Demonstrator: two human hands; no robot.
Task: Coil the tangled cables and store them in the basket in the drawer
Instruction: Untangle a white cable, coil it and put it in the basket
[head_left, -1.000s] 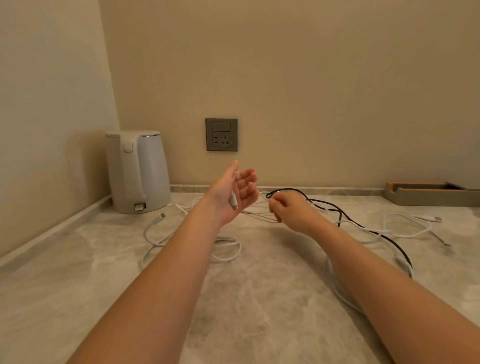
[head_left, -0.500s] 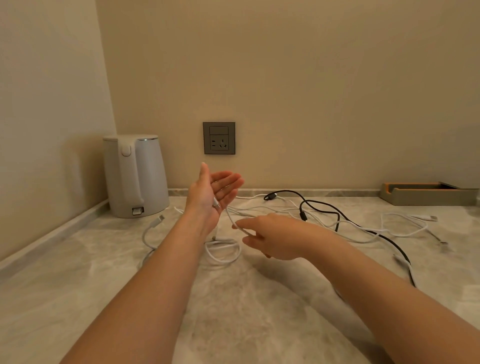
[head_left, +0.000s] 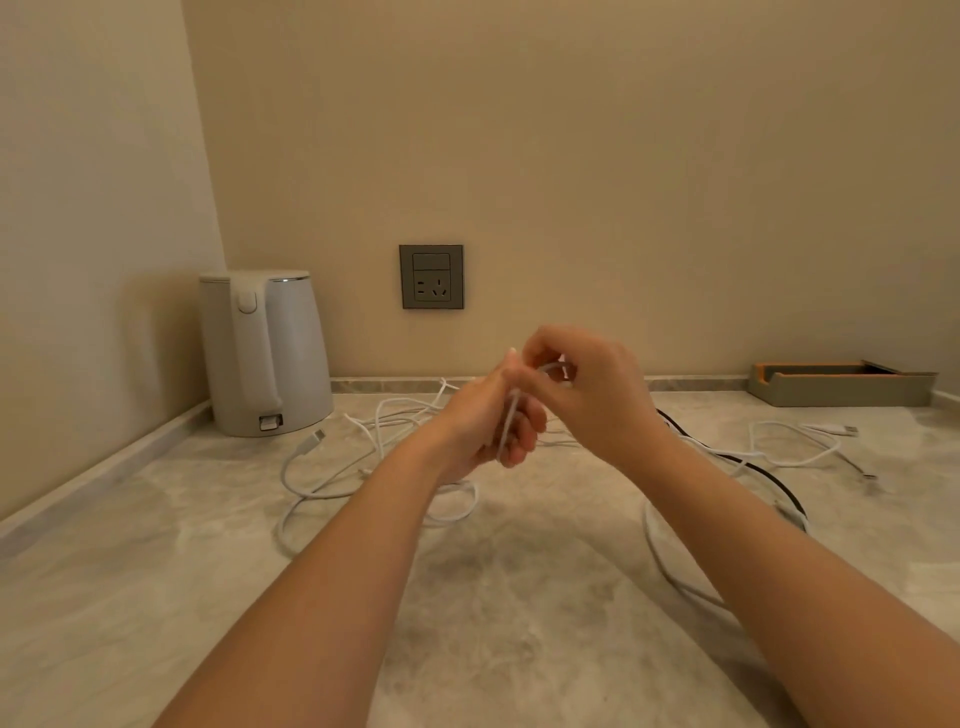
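Between the fingers (head view): a thin, smooth white cable (head_left: 508, 421) is held up off the counter, with a short doubled length laid down across the left palm.
Left hand (head_left: 475, 423): the fingers are curled round the doubled white strands.
Right hand (head_left: 589, 397): the fingertips (head_left: 540, 349) are pinched on the cable's top bend, touching the left hand.
Below the fingers: the rest of the white cable is spread in loose round loops on a glossy, veined marble countertop (head_left: 519, 613).
Right of the fingers: a matte black cable (head_left: 774, 480) is tangled among white strands. Further back sits a shallow rectangular tray (head_left: 841, 389), grey outside and orange-lined; its contents cannot be told.
Left of the fingers: a white, tapered plastic kettle (head_left: 267, 358) is stood with its lid closed.
Behind the fingers: a square grey wall socket (head_left: 431, 277) is set in the plain wall.
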